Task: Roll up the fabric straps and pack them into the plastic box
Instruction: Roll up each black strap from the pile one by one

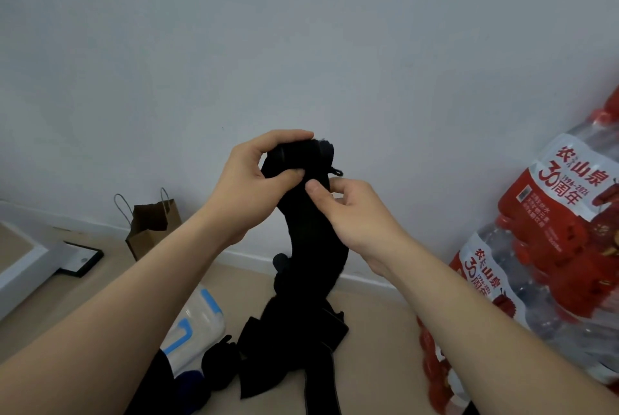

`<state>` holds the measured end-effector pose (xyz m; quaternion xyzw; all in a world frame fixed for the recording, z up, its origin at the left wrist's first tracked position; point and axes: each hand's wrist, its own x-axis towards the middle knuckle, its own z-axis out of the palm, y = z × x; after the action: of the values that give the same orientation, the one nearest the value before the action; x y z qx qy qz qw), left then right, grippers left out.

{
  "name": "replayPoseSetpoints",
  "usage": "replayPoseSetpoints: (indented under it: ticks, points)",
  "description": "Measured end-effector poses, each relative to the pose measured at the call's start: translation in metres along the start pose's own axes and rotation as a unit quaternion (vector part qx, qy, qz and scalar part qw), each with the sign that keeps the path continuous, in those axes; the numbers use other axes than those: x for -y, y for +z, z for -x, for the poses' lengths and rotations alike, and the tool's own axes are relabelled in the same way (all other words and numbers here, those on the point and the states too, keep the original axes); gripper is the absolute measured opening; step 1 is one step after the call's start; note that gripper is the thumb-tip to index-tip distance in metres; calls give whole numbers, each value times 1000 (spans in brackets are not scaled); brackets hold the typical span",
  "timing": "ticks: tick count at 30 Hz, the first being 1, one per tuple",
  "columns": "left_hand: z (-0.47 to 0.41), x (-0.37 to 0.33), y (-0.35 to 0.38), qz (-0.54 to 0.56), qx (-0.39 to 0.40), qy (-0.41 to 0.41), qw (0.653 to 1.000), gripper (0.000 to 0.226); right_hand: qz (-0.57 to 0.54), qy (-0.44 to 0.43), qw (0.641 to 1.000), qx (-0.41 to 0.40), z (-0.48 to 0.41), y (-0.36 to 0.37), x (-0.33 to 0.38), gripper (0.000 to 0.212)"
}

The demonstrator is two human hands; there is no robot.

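A black fabric strap [311, 247] is held up in front of the wall, its top end wound into a small roll. My left hand [254, 187] grips that roll, fingers over the top and thumb pressing the front. My right hand [348, 210] pinches the strap just below the roll. The loose length hangs down to a pile of black straps [288, 347] on the floor. A clear plastic box with blue clips [197, 324] lies on the floor to the left of the pile, partly hidden by my left forearm.
A brown paper bag [150, 227] stands against the wall at left, with a black-framed flat item [83, 259] and a white ledge [23, 267] further left. Shrink-wrapped packs of water bottles with red labels [549, 247] are stacked at right. The floor is beige.
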<state>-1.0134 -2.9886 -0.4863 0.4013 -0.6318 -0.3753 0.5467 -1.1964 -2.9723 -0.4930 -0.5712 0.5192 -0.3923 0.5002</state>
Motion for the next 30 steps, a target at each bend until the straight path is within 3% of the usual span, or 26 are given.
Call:
replayPoseSetpoints:
  ticks: [5, 12, 16, 20, 30]
  points:
    - [5, -1, 3, -48, 21, 27, 998, 46, -43, 14, 997, -61, -3, 0, 2, 22]
    - [3, 3, 8, -24, 10, 12, 1000, 47, -31, 5, 998, -53, -5, 3, 1, 17]
    - [-3, 6, 9, -76, -65, 35, 994, 43, -77, 10, 996, -39, -7, 4, 4, 18]
    - [-10, 11, 4, -127, -111, 34, 985, 41, -25, 25, 999, -14, -7, 10, 6, 18]
    - [-2, 3, 4, -115, -53, -9, 992, 46, -33, 71, 996, -43, -10, 14, 6, 23]
